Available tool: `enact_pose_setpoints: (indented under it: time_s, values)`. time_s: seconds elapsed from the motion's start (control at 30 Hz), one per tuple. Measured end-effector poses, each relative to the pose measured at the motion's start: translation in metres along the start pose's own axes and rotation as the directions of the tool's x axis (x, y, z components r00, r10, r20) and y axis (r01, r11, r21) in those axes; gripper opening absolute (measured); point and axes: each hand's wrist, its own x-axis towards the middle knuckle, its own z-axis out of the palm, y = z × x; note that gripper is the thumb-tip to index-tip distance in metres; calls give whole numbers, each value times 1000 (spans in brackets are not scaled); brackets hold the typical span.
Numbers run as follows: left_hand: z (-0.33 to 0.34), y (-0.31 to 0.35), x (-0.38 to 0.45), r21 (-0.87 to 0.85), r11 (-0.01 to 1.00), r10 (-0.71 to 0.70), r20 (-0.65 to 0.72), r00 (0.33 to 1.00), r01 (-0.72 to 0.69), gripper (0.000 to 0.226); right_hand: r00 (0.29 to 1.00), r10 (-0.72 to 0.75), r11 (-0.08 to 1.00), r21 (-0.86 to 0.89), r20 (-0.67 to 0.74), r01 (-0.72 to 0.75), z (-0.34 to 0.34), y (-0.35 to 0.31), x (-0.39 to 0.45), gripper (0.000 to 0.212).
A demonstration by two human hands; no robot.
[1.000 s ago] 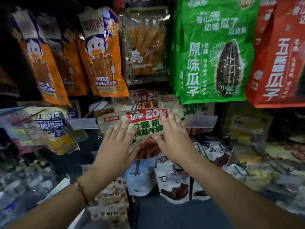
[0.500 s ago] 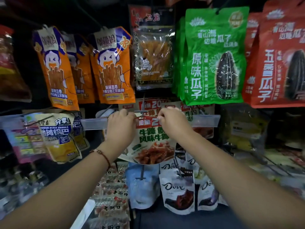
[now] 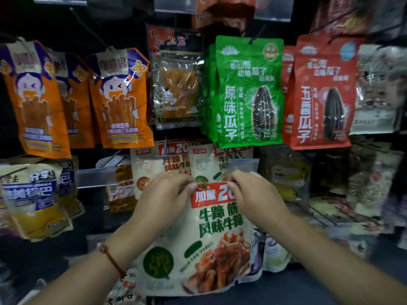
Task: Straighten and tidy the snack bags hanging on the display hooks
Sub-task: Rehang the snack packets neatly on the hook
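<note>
A cream beef-tendon snack bag with a red banner and green lettering hangs in front of me, pulled off its hook. My left hand pinches its top left corner and my right hand pinches its top right corner. Behind it, two more bags of the same kind hang on a hook with a clear price strip. Above hang orange tofu-roll bags, a clear bag of orange strips, green sunflower-seed bags and red sunflower-seed bags.
Yellow crisp bags hang at the left, beside a clear price holder. Dark, blurred packets fill the hooks at the right. Small white packets hang below the held bag. Wire hooks stick out toward me across the whole rack.
One second ago both hands lay flat on the bag; then they gripped its top at the hook. Now the bag is off the hook, lower and nearer to me.
</note>
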Motion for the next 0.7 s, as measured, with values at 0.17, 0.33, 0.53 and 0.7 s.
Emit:
enact_pose_setpoints:
  time_s: [0.17,0.33,0.53,0.7]
  values:
    - [48,16,32,-167,986,-17,82,997,31,20,997,72,997,-18,-24,-73,8,47,-23,28]
    - [82,18,60,-245,969,9,97,995,15,20,975,204,967,139,92,-215,11,85,-1,31]
    - [99,3,95,-194,981,14,83,996,2,20,949,233,926,248,211,-283,4,107,43,38]
    - [104,-6,113,-246,968,71,83,994,-49,11,967,180,951,218,182,-219,-5,117,67,28]
